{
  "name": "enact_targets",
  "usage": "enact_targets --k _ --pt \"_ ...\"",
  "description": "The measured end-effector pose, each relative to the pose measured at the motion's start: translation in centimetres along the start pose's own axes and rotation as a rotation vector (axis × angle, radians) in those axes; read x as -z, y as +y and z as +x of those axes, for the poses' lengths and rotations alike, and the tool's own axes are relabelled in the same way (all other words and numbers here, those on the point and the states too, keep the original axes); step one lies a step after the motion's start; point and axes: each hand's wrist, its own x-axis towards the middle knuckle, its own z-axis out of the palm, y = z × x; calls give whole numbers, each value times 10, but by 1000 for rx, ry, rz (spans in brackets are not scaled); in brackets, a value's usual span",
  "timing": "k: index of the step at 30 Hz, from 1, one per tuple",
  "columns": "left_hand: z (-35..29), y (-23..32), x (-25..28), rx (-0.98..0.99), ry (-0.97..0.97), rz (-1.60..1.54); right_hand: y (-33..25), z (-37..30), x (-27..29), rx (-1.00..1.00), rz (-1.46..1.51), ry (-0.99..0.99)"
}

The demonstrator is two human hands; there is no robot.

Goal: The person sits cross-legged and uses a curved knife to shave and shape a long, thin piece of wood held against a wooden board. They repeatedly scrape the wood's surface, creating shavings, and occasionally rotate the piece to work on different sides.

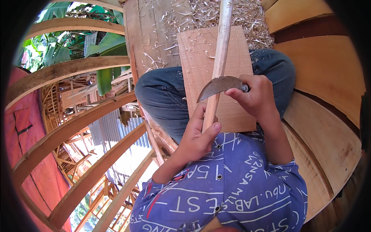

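Note:
A long, pale wooden stick runs from my lap away to the far edge of the view. Near its close end, my left hand is wrapped round it, thumb along the side. My right hand grips the handle of a curved, broad-bladed knife. The blade lies across the stick just beyond my left hand, its tip pointing left. Most of the knife's handle is hidden in my fist. Under the stick, a flat wooden board rests across my lap, with a few shavings on it.
Curled wood shavings cover the plank floor ahead. Wooden slats form an open railing on my left, with leaves and corrugated metal sheets beyond. Wooden panels stand close on my right.

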Motion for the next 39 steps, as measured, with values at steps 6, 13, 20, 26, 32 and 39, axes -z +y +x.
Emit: enact_targets --k 6,13,20,26,32,39 --pt "-5 -1 2 -18 107 222 9 13 3 74 -188 86" --pt "-9 5 -1 20 85 275 15 23 11 3 -174 135" --pt "-14 3 -4 76 66 238 28 34 11 -62 -157 227" --pt "-26 -8 -3 -32 -30 348 107 61 46 -302 158 362" --pt "-11 12 2 70 169 293 54 16 30 -141 107 183" --pt "5 14 9 -233 286 552 -5 -17 0 -15 38 -52"
